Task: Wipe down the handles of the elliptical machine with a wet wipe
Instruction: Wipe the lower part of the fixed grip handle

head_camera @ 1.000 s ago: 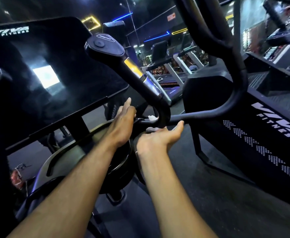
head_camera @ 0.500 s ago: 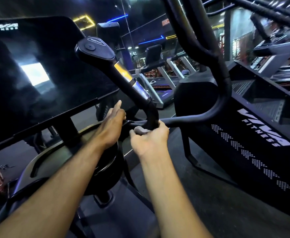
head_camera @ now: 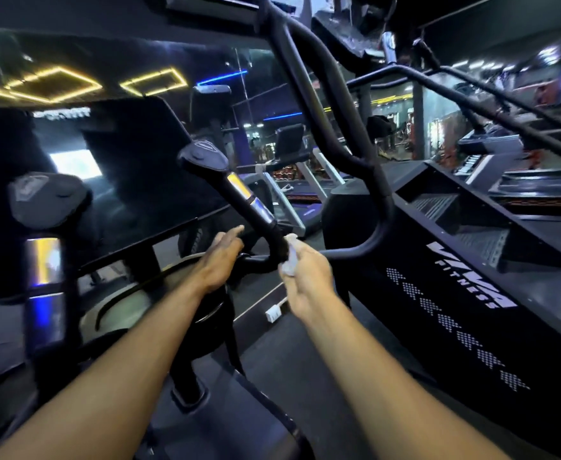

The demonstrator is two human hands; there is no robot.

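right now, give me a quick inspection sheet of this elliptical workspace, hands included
surface: dark gym floor, bare where visible.
job's things: wet wipe, white and bunched, pressed to the lower bend of the right handle; left handle stands untouched at the frame's left.
clutter: small white object on the floor under the arms; cannot tell what it is.
grippers: right hand closed on the wipe; left hand open, fingers straight, beside the handle's base.
cables: nothing seen.
surroundings: black console screen ahead, Viva Fitness stair machine to the right, treadmills behind, yellow and blue ceiling lights.
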